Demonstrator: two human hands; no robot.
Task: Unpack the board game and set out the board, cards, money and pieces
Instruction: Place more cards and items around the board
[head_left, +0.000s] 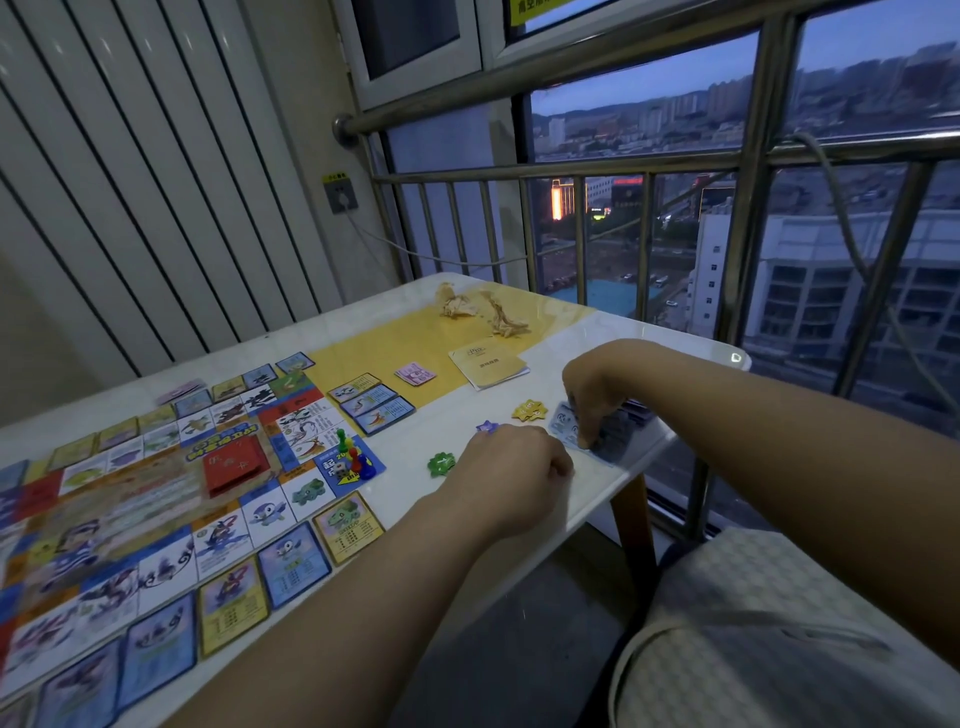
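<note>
Setting out money looks to be the step in hand. Counter (571, 332): board (130, 499) open at left, cards (291, 564) ringing it, pawns (353, 454) on its corner. Your right grip (597, 405) pinches the blue stack (563, 422) near the counter's right edge; left grip (514, 462) curled, contents hidden. Next, likely: lay that stack flat, clear of the tokens (530, 410).

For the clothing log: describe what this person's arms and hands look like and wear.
The left hand and right hand show no gloves, rings, watch or bracelet. No sleeve shows along either forearm, right up to the frame edge.
</note>
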